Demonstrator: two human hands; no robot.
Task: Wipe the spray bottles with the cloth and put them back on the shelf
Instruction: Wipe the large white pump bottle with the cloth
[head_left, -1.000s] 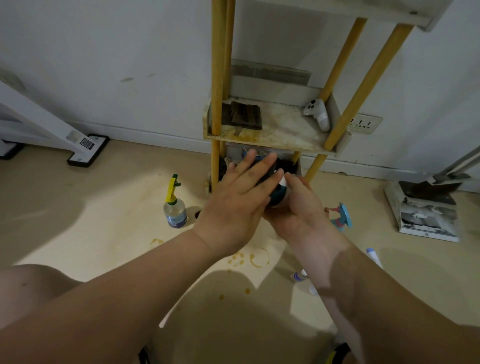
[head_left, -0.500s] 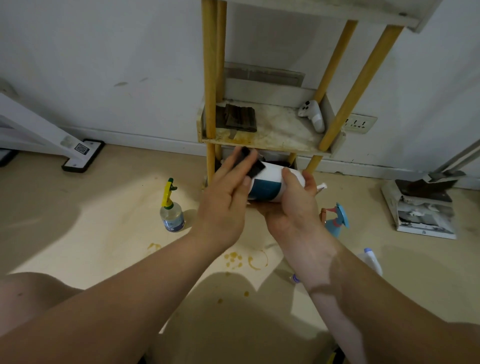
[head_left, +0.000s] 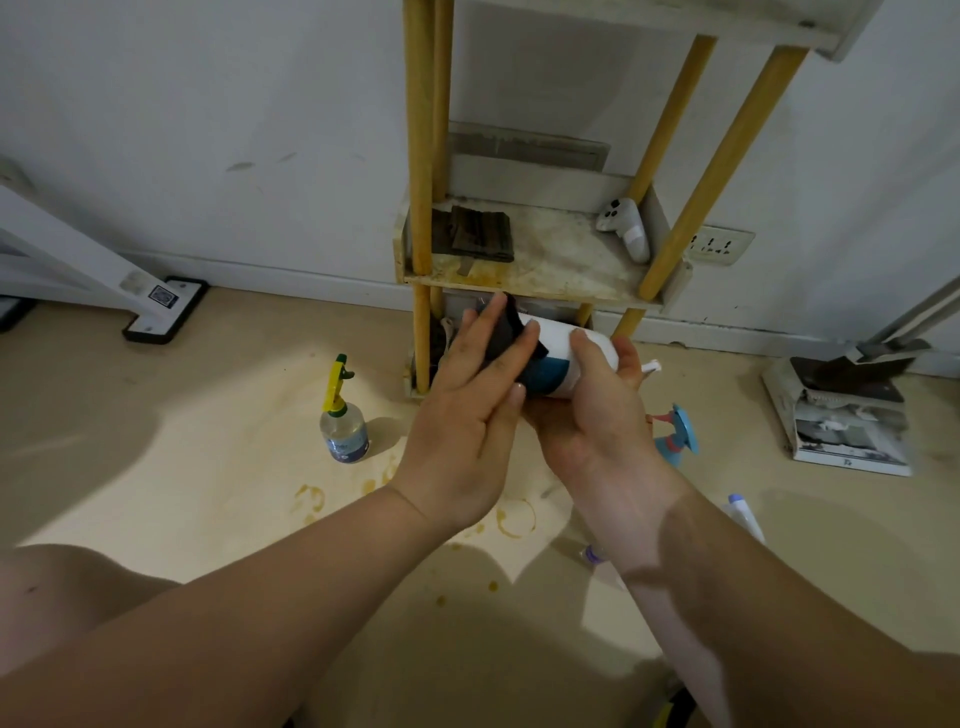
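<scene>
Stained middle board of the yellow-posted wooden shelf (head_left: 545, 265): centre bare and open from the front. Folded dark brown cloth (head_left: 480, 234) occupies its left rear; white game controller (head_left: 626, 228) leans at its right rear. Front posts narrow the entry. Floor left: clear bottle with yellow-green sprayer (head_left: 344, 421) stands upright. Floor right: blue trigger sprayer (head_left: 678, 434).
</scene>
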